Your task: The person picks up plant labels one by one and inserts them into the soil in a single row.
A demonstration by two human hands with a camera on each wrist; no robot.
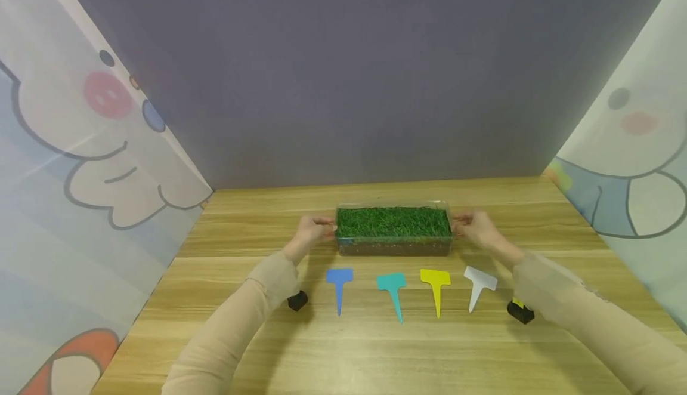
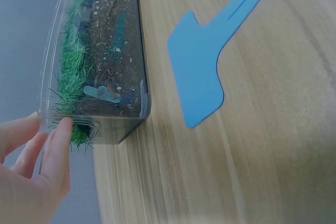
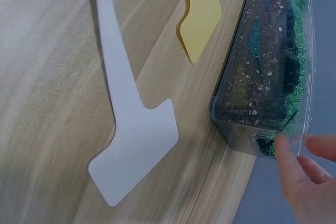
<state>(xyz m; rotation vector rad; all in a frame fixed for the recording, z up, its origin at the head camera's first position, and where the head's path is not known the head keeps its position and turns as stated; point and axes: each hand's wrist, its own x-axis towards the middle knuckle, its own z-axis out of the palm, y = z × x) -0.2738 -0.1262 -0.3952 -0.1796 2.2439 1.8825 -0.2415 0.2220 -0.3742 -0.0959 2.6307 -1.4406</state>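
Note:
A clear plastic box [image 1: 394, 246] of dark soil topped with green grass [image 1: 394, 222] sits toward the back of the wooden table. At its left end, my left hand [image 1: 313, 228] touches the wall and rim with nearly straight fingers [image 2: 58, 148]. Opposite, the fingers [image 3: 286, 163] of my right hand [image 1: 477, 228] touch the right end, near a small handle opening. In front of the box lie T-shaped plant labels: blue [image 1: 339, 284], teal [image 1: 393, 287], yellow [image 1: 437, 284] and white [image 1: 479, 281]. Neither hand touches a label.
The wooden table [image 1: 376, 359] meets a grey panel [image 1: 376, 85] behind the box. Cartoon-printed sheets [image 1: 48, 204] stand at both sides. Black wrist-camera pieces [image 1: 297, 301] show below each forearm.

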